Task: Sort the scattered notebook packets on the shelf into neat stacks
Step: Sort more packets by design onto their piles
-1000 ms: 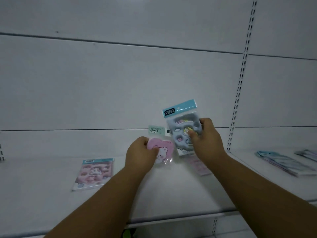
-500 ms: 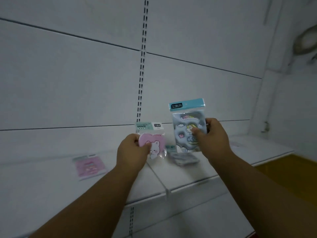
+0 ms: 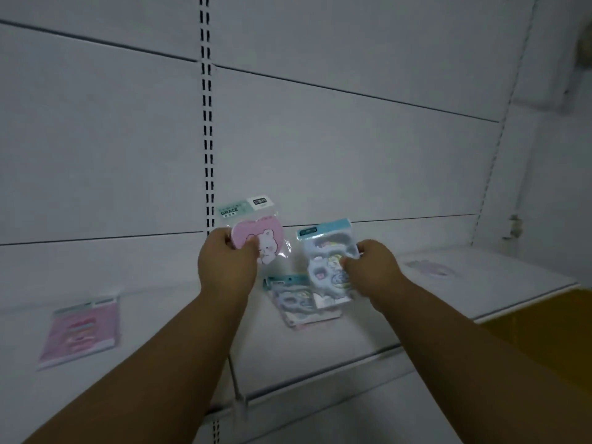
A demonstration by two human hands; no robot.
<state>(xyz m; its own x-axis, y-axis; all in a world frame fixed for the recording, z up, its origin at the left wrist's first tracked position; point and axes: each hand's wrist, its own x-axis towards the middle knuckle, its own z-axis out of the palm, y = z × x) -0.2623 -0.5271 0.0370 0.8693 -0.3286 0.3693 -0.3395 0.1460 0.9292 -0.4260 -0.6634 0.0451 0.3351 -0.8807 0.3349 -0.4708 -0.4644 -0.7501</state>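
Fingers (image 3: pixel 248 249) pinch glossy heart-shaped packet (image 3: pixel 261 241); blue rectangular packet (image 3: pixel 330 251) gripped.

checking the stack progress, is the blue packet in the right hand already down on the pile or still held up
Held up. The right hand grips the blue packet tilted upright just above the blue pile on the shelf.

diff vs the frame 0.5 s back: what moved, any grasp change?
The right hand has lowered the blue packet toward the blue stack on the shelf, and it now overlaps the stack. The left hand holds the pink heart packet about as before. No grasp change. The pink packet at left is unmoved.
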